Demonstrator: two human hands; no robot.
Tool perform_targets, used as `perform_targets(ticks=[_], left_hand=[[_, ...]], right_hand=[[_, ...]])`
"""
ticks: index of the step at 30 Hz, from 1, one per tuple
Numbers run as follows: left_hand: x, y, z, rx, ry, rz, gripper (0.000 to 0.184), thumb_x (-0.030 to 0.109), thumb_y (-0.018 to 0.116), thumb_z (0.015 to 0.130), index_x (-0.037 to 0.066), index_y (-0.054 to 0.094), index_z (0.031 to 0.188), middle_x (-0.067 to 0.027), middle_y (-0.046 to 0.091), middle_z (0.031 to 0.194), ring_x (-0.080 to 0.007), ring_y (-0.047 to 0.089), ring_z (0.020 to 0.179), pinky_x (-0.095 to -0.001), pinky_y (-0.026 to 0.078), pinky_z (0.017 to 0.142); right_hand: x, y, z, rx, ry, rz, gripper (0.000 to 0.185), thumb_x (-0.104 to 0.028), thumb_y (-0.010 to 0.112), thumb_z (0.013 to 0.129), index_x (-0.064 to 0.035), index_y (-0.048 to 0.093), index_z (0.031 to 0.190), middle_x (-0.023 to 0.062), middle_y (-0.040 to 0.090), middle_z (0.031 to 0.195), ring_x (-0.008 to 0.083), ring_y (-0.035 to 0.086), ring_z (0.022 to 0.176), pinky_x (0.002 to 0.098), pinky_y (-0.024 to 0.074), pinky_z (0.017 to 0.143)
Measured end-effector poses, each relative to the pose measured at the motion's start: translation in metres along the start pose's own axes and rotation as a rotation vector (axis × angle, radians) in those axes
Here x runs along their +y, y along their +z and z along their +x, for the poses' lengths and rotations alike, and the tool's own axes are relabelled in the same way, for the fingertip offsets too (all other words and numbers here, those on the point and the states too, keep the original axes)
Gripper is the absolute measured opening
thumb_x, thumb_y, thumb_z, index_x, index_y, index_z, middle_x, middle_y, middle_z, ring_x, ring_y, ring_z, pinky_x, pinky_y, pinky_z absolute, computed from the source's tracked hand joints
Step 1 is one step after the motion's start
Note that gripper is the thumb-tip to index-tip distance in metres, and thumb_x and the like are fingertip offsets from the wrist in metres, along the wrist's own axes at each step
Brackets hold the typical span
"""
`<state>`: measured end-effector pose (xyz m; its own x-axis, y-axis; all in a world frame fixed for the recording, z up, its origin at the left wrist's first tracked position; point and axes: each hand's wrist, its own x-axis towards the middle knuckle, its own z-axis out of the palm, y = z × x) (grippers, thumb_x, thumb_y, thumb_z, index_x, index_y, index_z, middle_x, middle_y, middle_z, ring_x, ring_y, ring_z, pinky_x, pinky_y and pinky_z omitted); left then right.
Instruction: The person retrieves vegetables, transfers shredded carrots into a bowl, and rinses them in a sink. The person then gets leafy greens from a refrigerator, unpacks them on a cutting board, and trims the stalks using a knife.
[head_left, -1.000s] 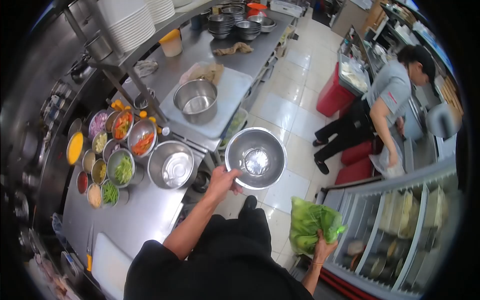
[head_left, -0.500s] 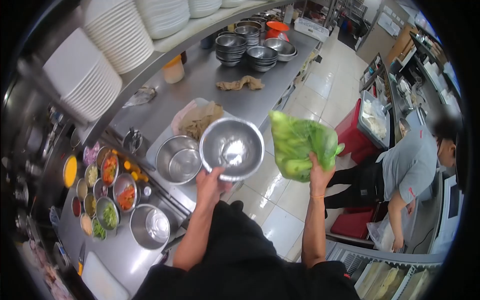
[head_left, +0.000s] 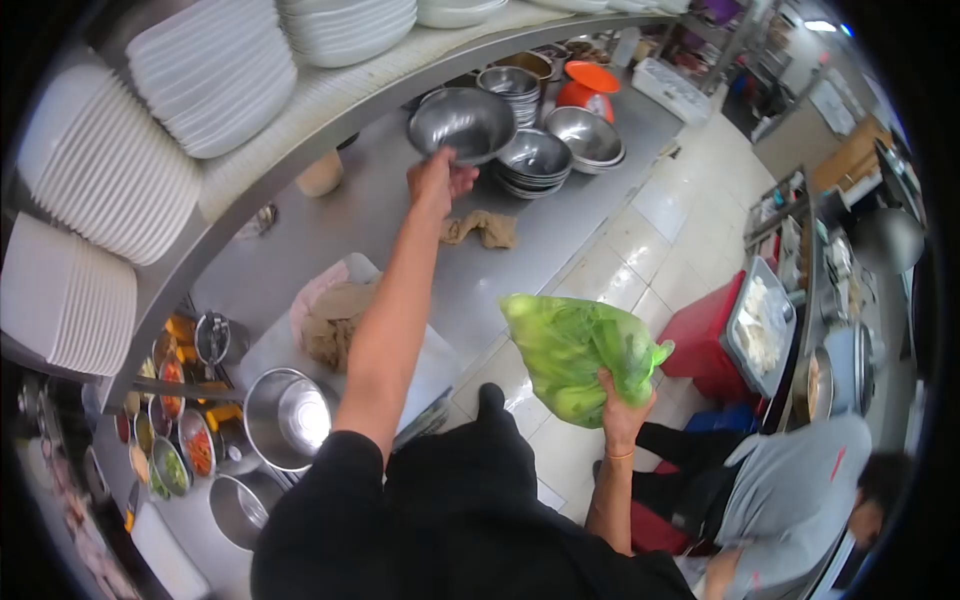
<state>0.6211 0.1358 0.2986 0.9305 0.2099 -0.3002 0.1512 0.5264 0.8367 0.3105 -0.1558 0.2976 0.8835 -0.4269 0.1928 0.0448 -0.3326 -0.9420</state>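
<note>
My left hand (head_left: 436, 185) is stretched out over the steel counter, its fingers closed on the near rim of a metal bowl (head_left: 462, 126). That bowl is beside several stacked bowls (head_left: 536, 158), at the place of another stack. A crumpled brown cloth (head_left: 480, 229) lies just below the hand. In my right hand (head_left: 624, 408) is the gathered neck of a clear plastic bag of green leafy vegetables (head_left: 565, 350), held above the tiled floor.
White plates (head_left: 110, 160) are stacked on the shelf at upper left. Steel pots (head_left: 289, 419) and small bowls of cut vegetables are at lower left. A red bin (head_left: 704, 330) stands right of the aisle, with a co-worker (head_left: 795, 490) bent over nearby at lower right.
My left hand has carried the metal bowl forward to the stacked bowls. The bag in my right hand is slightly lower. The view has turned, and the co-worker appears lower in it.
</note>
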Motion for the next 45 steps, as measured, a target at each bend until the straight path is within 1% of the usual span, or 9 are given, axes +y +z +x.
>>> perform_targets(ticks=[5,9,12,19,31,36,37,40,45], left_hand=[[0.018,-0.059,-0.037,0.275,0.346,0.780,0.076,0.059,0.054,0.085,0.003,0.041,0.135,-0.0312,0.053,0.122,-0.0453,0.051,0.118,-0.0548,0.038,0.098],[-0.050,-0.147,-0.119,1.024,-0.116,1.675,0.087,0.072,0.054,0.076,0.018,0.040,0.142,-0.0233,0.023,0.150,-0.0506,0.031,0.131,-0.0628,0.017,0.107],[-0.094,-0.198,-0.136,1.000,0.067,1.943,0.073,0.066,0.058,0.076,0.018,0.053,0.131,-0.0211,0.040,0.139,-0.0477,0.043,0.120,-0.0601,0.033,0.099],[-0.150,-0.154,-0.198,0.948,0.357,1.737,0.037,0.029,0.069,0.074,0.012,0.063,0.106,-0.0165,0.060,0.094,-0.0359,0.060,0.073,-0.0458,0.050,0.063],[-0.120,-0.018,-0.135,0.344,0.322,0.523,0.053,0.034,0.069,0.084,0.002,0.058,0.125,-0.0234,0.051,0.132,-0.0350,0.043,0.129,-0.0400,0.036,0.105],[-0.070,-0.155,-0.291,1.361,0.742,1.461,0.075,0.020,0.077,0.069,0.003,0.044,0.134,-0.0240,0.042,0.134,-0.0440,0.033,0.129,-0.0526,0.028,0.107],[-0.053,-0.172,-0.321,1.509,0.332,1.544,0.076,0.022,0.077,0.070,0.001,0.042,0.133,-0.0263,0.044,0.130,-0.0443,0.033,0.128,-0.0521,0.029,0.105],[-0.086,-0.284,-0.372,1.533,0.168,1.032,0.055,0.026,0.067,0.079,-0.004,0.049,0.122,-0.0232,0.061,0.096,-0.0395,0.063,0.086,-0.0465,0.052,0.074],[-0.068,-0.303,-0.370,1.265,0.019,0.270,0.026,0.012,0.059,0.074,-0.008,0.060,0.091,-0.0108,0.058,0.068,-0.0181,0.057,0.047,-0.0276,0.043,0.035]], right_hand=[[0.019,0.005,0.067,-0.099,0.044,0.008,0.024,-0.003,0.075,0.077,0.0048,0.065,0.097,0.0083,0.068,0.091,0.0147,0.061,0.082,0.0308,0.0477,0.075],[0.039,-0.002,0.113,-0.265,0.070,-0.024,0.027,-0.003,0.075,0.077,0.0054,0.065,0.100,0.0090,0.068,0.093,0.0157,0.061,0.083,0.0311,0.0474,0.076],[0.053,-0.007,0.142,-0.383,0.054,-0.126,0.028,-0.005,0.074,0.078,0.0061,0.065,0.102,0.0079,0.068,0.092,0.0158,0.061,0.083,0.0309,0.0472,0.077],[0.038,0.004,0.183,-0.471,0.019,-0.138,0.029,-0.004,0.072,0.080,0.0072,0.064,0.105,0.0080,0.067,0.096,0.0166,0.060,0.085,0.0306,0.0467,0.079],[-0.051,0.097,0.201,-0.467,0.168,0.444,0.048,0.003,0.065,0.083,0.0052,0.050,0.128,0.0123,0.057,0.121,0.0227,0.058,0.104,0.0346,0.0498,0.089],[-0.016,0.187,0.167,-0.769,0.581,0.596,0.030,-0.004,0.066,0.083,0.0042,0.061,0.111,0.0106,0.062,0.109,0.0208,0.060,0.100,0.0318,0.0493,0.087],[-0.009,0.208,0.152,-0.817,0.592,0.536,0.023,-0.004,0.067,0.081,0.0032,0.065,0.103,0.0089,0.064,0.104,0.0197,0.060,0.097,0.0301,0.0488,0.086],[0.030,0.272,0.086,-0.933,0.727,0.663,0.028,-0.002,0.069,0.079,0.0029,0.062,0.106,0.0085,0.064,0.104,0.0193,0.060,0.097,0.0299,0.0487,0.085],[0.033,0.284,0.017,-0.979,0.663,0.465,0.052,-0.020,0.069,0.085,-0.0070,0.047,0.131,0.0084,0.055,0.123,0.0222,0.057,0.103,0.0375,0.0493,0.081]])
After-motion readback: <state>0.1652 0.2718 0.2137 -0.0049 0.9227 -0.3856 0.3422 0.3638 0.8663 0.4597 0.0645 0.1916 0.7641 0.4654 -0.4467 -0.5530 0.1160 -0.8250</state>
